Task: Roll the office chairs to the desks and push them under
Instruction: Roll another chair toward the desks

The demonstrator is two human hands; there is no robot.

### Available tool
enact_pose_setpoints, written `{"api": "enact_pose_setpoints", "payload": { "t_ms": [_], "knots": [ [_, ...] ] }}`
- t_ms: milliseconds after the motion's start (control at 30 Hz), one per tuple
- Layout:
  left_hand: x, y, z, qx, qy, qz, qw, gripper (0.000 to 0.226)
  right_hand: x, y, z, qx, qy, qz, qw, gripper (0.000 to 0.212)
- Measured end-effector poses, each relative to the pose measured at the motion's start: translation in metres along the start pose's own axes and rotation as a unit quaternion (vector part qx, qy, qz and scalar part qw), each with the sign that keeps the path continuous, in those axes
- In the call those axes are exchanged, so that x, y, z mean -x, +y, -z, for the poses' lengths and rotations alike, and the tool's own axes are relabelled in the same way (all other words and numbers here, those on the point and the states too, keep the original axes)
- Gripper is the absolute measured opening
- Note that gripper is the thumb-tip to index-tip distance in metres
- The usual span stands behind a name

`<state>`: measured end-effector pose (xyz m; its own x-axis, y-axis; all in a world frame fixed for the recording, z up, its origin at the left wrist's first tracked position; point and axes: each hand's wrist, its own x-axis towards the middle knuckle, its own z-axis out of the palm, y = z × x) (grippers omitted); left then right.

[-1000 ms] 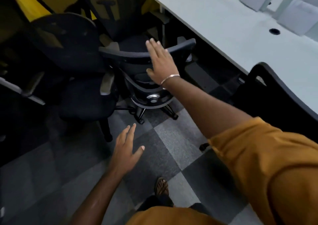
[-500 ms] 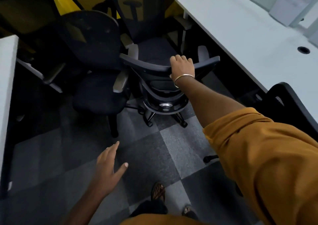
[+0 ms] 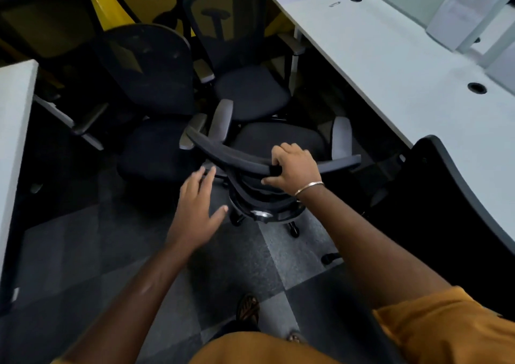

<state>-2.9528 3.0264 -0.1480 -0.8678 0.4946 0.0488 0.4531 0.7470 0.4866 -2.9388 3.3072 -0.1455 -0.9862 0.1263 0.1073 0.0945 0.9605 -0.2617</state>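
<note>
A black office chair [image 3: 237,154] with grey armrests stands on the carpet in front of me, its back toward me. My right hand [image 3: 295,168] grips the top edge of its backrest, fingers curled over the rim. My left hand [image 3: 198,210] hovers open just left of the backrest, fingers straight, touching nothing that I can see. The long white desk [image 3: 390,79] runs along the right side.
Several more black chairs [image 3: 156,85] crowd together behind the gripped one, against a yellow wall. Another chair back [image 3: 459,196] stands at the right by the desk. A second white desk edge [image 3: 14,118] is on the left. Grey checkered carpet lies underfoot.
My right hand went from flat on the backrest to gripping its top edge, and the chair came closer. My left hand rose from low by the floor toward the backrest.
</note>
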Motion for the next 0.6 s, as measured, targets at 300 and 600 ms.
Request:
{"api": "enact_pose_setpoints", "payload": {
  "t_ms": [300,600],
  "knots": [
    [-0.06,0.026,-0.012,-0.29,-0.117,-0.138,0.94,0.056,0.106,-0.014,-0.007,0.047,-0.074,-0.025,0.996,0.064],
    [0.03,0.055,-0.028,-0.294,-0.078,-0.137,0.943,0.035,0.192,-0.014,0.0,0.047,-0.059,-0.002,0.997,0.045]
  ]
}}
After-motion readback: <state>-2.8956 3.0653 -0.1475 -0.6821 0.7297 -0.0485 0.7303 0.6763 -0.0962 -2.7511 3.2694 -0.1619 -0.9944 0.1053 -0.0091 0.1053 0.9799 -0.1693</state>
